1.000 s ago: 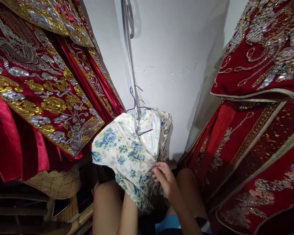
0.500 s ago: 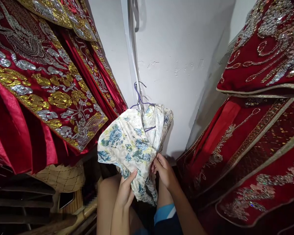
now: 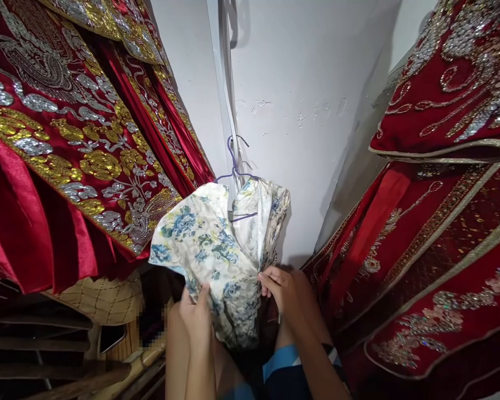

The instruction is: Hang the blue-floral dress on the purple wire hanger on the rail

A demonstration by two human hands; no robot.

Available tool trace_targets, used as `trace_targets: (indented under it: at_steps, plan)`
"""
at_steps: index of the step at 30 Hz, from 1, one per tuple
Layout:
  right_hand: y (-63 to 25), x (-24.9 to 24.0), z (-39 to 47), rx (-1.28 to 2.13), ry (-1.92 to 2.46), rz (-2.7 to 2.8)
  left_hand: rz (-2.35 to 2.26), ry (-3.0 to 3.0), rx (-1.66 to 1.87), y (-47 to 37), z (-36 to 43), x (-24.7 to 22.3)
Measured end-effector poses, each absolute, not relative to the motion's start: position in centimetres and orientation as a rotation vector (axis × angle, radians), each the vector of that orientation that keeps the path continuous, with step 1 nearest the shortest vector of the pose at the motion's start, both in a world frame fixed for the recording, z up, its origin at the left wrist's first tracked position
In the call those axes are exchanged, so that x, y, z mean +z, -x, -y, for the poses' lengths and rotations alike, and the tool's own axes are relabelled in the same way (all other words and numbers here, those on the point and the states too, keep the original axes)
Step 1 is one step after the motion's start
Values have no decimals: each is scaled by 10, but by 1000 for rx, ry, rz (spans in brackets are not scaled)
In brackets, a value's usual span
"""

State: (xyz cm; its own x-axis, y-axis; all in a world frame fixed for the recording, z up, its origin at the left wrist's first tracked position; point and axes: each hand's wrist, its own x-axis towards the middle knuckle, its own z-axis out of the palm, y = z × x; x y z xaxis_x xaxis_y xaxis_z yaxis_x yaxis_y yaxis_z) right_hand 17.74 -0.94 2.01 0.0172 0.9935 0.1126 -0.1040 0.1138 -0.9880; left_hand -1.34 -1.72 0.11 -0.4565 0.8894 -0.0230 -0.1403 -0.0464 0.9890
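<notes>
A cream garment with blue floral print (image 3: pixel 208 233) hangs on a thin purple hanger (image 3: pixel 234 166) in front of the pale wall. My left hand (image 3: pixel 196 311) grips the garment's lower left side, thumb on the front and fingers partly behind the cloth. My right hand (image 3: pixel 277 286) pinches the garment's edge where the front panels cross, at its right side. The lower part of the cloth hangs gathered between my legs.
Red garments with gold and silver sequins (image 3: pixel 104 161) hang at the left. More beaded red garments (image 3: pixel 450 222) hang at the right. A white strap (image 3: pixel 223 72) runs down the wall. A slatted wooden piece (image 3: pixel 37 344) stands at the lower left.
My left hand has moved left and slightly up, drawing the garment's left side outward. The front opening looks wider. My right hand keeps its pinch, slightly further left.
</notes>
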Motion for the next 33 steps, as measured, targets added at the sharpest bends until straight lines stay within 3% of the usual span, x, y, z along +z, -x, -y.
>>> trace_targets:
  at_steps: [4,10,20,33]
  plan:
    - [-180,13,14,1161,1059,1222,-1609,-1045,2234,3,10,-10]
    - [-171,16,13,1295,988,1191,-1330,-1691,1580,-42,9,-18]
    - [-177,29,3,1381,1006,1064,-1280,-1709,1412,-66,16,-27]
    - [-179,181,-90,1216,775,1122,-1347,-1799,1383,-63,16,-55]
